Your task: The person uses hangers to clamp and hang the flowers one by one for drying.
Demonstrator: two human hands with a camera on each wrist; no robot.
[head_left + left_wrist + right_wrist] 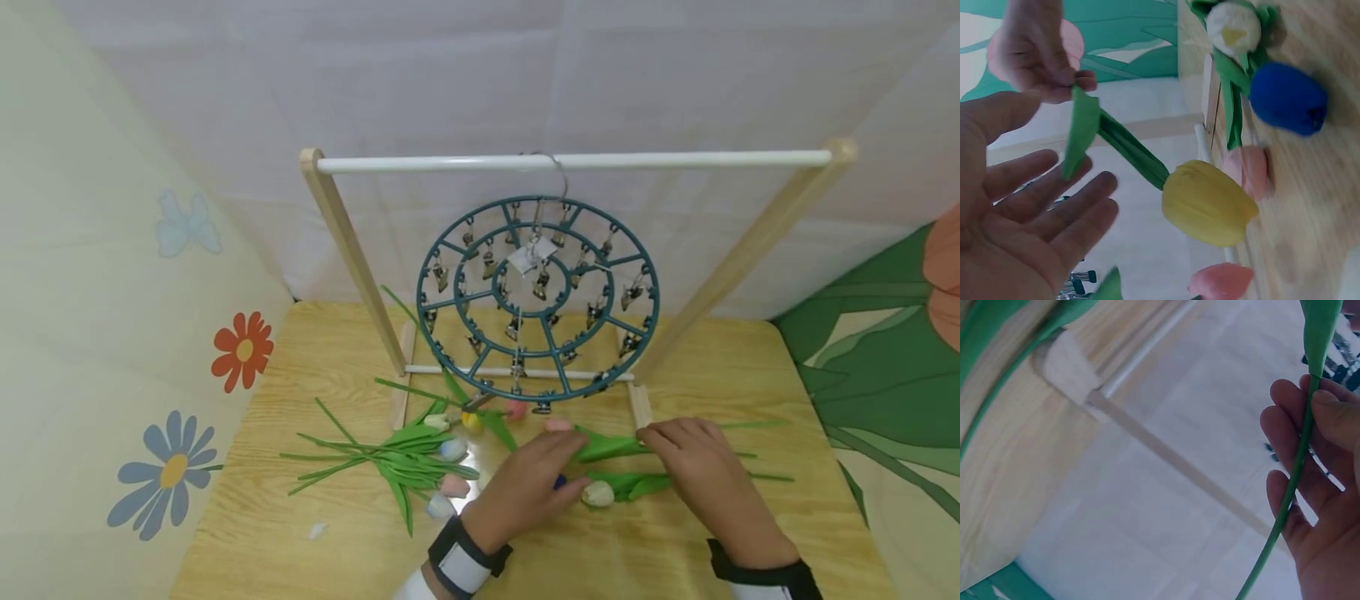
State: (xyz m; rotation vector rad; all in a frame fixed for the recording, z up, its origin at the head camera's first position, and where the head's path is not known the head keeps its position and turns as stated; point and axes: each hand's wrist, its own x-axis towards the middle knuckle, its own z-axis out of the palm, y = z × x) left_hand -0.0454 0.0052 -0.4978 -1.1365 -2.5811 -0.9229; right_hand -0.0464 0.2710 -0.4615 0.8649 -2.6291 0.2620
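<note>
You're at a staged craft/play corner, prob. a recording booth rather than a real home. The table (pixel 675 550) is small, light wood-grain, and it's boxed in w/ hung fabric: plain white sheet (pixel 480 75) behind it, a cream cloth w/ printed flowers and a butterfly (pixel 187 225) to its left, a green leaf-print cloth (pixel 885 333) to its right. On the table, at the back, stands a small wooden rack (pixel 577 162) w/ a white rail; a round teal clip hanger (pixel 537 300) hangs from it. Fake tulips (pixel 405 462) w/ foam heads lie on the table in front of the rack. No household furniture visible, just props and backdrops.
</note>
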